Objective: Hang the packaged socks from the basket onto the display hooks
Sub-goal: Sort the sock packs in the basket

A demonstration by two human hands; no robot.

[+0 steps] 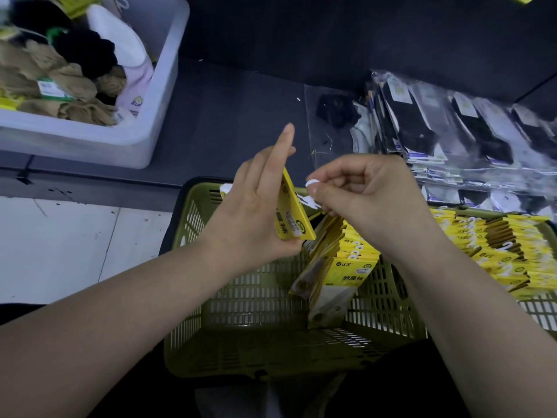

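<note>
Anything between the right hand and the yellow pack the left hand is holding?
Nothing visible. The right hand pinches the white hanger by the upper edge of the pack, and the left hand holds the pack above the basket. No display hooks are in view, so the path to them cannot be judged.

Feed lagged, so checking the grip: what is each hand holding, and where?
Left hand holds a yellow sock pack by its lower edge, fingers flat along its back. Right hand pinches the white hook at the pack's top.
</note>
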